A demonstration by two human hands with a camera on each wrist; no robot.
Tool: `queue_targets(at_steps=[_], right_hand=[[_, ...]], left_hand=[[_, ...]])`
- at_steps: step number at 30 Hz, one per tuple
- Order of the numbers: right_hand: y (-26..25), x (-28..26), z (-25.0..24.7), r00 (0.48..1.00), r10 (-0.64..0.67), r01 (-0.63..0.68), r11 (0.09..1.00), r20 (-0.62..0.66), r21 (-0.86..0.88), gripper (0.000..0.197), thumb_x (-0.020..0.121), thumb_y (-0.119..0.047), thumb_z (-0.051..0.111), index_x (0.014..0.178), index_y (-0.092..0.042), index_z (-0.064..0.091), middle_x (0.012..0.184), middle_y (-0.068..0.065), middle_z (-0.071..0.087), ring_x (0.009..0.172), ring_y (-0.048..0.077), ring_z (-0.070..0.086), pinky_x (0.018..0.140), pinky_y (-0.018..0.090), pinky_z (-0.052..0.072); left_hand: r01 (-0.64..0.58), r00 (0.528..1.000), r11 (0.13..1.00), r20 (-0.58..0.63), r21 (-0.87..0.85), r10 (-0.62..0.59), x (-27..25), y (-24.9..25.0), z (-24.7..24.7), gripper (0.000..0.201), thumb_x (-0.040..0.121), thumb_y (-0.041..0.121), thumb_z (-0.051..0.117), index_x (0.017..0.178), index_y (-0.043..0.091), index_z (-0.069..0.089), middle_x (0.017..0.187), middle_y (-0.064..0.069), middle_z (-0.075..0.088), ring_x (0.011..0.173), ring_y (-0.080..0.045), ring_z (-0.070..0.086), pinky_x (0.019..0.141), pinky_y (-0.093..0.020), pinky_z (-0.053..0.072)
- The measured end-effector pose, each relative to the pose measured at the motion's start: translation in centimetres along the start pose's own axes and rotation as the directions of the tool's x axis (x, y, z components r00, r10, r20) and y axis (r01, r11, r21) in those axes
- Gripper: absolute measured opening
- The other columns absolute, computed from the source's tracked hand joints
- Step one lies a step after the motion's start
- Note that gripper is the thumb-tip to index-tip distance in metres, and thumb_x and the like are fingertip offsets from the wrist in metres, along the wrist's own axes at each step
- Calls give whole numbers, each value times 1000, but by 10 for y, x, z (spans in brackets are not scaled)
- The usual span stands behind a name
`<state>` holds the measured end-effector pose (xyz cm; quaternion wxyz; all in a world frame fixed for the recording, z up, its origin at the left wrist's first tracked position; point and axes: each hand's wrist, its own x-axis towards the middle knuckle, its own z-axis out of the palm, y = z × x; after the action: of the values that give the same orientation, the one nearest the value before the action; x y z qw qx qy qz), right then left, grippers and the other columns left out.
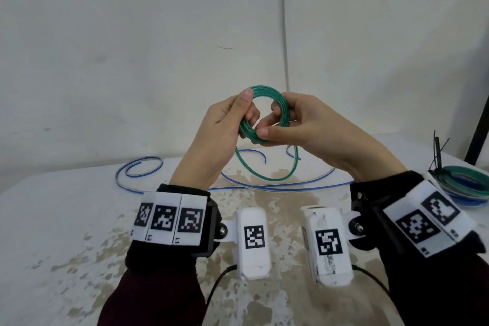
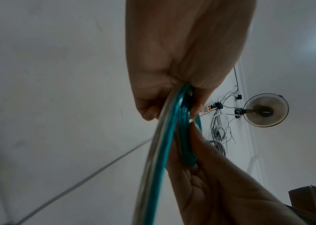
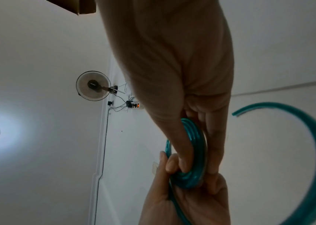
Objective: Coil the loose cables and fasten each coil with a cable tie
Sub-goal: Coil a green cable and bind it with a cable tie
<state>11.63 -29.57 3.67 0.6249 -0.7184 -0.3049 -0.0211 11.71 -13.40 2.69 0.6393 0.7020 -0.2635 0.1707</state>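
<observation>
A green cable [image 1: 275, 99] is wound into a small coil of several turns, held up above the table. My left hand [image 1: 225, 124] pinches the coil's left side between thumb and fingers. My right hand [image 1: 296, 124] grips the coil's right and lower side [image 3: 193, 153]. A loose green tail [image 1: 264, 177] hangs from the coil in one wide loop down to the table, and its free end [image 3: 236, 113] shows in the right wrist view. The left wrist view shows the green strands [image 2: 180, 121] running between both hands. A blue-and-white cable [image 1: 277, 186] lies uncoiled on the table behind.
At the table's right edge lie finished green and blue coils [image 1: 468, 188] with black cable ties [image 1: 438, 156] sticking up. The white table [image 1: 66, 233] is worn and stained. A dark pole [image 1: 479, 127] stands at far right. A wall rises close behind.
</observation>
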Motion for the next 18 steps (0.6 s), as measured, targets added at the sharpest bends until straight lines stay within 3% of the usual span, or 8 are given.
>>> queue_targets(at_steps=[5,8,11,14,18], right_hand=[[0,-1,2,1000,-7,7,1000,-17,-10,24,83,5,65,89,-8,45,75,8,65,80,25,72,80,32,58],[-3,-1,2,999,7,-7,1000,-36,-2,14,89,-15,62,92,-4,54,79,9,63,78,20,67,78,31,57],[-6,1,2,995,79,-72,992,-56,108,32,97,-34,47,92,-5,58,69,3,58,63,15,56,67,25,52],[-6,0,0,995,95,-97,985,24,144,25,99,-26,44,88,-7,55,60,0,49,52,12,47,62,24,51],[-6,0,1,999,39,-44,964,25,263,17,98,-16,45,82,-11,49,55,-5,32,47,9,26,55,20,45]], left_hand=[[23,1000,1000,13,-17,-23,-2,3,0,41,102,28,37,65,12,45,67,-6,40,53,-12,34,52,-21,34],[30,999,999,44,13,-30,-4,5,-1,41,102,27,37,65,12,43,67,-11,39,53,-12,35,50,-21,35],[46,989,993,133,109,-60,-6,8,-2,41,101,25,39,63,12,43,63,-4,39,49,-10,34,48,-20,34],[57,978,986,191,159,-87,-8,11,-2,40,101,24,40,63,12,43,62,-3,38,50,-11,32,49,-20,31],[125,975,992,181,20,-127,-8,13,0,41,100,30,40,66,8,51,63,-6,42,48,-12,35,46,-21,34]])
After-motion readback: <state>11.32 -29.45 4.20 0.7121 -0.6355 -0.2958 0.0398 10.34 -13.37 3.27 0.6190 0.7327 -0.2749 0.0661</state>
